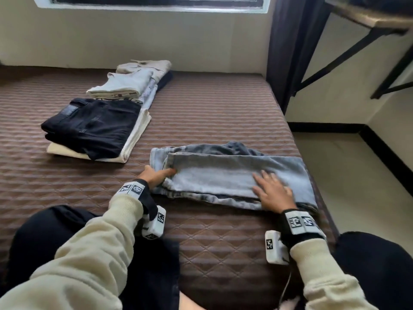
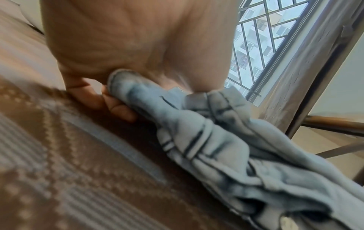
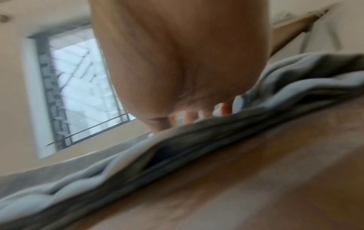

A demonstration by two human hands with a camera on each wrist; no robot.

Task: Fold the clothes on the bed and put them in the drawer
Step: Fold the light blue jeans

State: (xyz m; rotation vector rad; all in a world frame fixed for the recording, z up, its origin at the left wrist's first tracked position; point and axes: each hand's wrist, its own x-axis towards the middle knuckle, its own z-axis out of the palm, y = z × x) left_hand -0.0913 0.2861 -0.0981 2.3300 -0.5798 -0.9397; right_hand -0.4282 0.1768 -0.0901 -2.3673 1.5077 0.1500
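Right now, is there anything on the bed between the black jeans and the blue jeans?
No. In the head view, only bare quilted bed separates the black jeans from the blue jeans.

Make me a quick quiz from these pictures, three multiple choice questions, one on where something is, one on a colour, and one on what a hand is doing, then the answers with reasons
1. Where do the black trousers lie?
A. on a cream garment, on the bed
B. on the floor
C. on the wall shelf

2. What colour are the jeans being folded?
A. red
B. light blue
C. white

3. How is the right hand placed?
A. clenched in the air
B. holding a hanger
C. flat on the jeans, fingers spread

Answers:
1 A, the head view shows them stacked on the cream garment.
2 B, faded blue denim shows in all views.
3 C, the head view shows the palm down on the denim, while the left hand grips the jeans' edge.
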